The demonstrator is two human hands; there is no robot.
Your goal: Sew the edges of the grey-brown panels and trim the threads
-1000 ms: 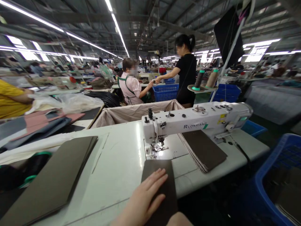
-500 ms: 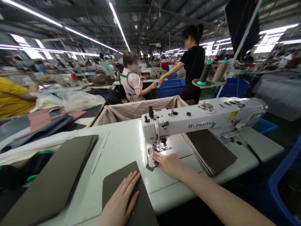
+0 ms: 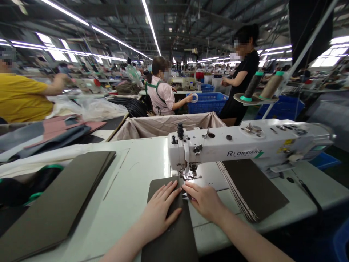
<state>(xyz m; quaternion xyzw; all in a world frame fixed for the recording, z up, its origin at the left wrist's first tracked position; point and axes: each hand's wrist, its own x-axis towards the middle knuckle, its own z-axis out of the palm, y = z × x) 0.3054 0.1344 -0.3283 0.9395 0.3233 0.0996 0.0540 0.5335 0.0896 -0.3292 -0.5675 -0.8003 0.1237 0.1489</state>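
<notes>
A dark olive-brown fabric panel (image 3: pixel 174 243) with a rounded corner lies on the sewing machine's pale bed, its far edge beside the presser foot (image 3: pixel 189 176). My left hand (image 3: pixel 160 207) rests flat on this panel, fingers stretched forward. At the panel's right edge, just in front of the presser foot, is my right hand (image 3: pixel 205 202), its fingers drawn together. A small pale pointed bit and something dark show under those fingers; what they are I cannot make out. The white sewing machine (image 3: pixel 215 145) stands over the work.
Similar panels (image 3: pixel 60 196) lie stacked at left, and another stack (image 3: pixel 253 189) sits beneath the machine arm. Thread cones (image 3: pixel 253 85) stand at right. Behind the table are a cloth-lined bin (image 3: pixel 163 123), a blue basket (image 3: pixel 209 103) and several co-workers; one holds a white ring-shaped roll (image 3: pixel 194 98).
My left hand has slid the panel right and forward to the presser foot. My right hand has shifted to the panel's edge. Behind, the two co-workers' hands have parted.
</notes>
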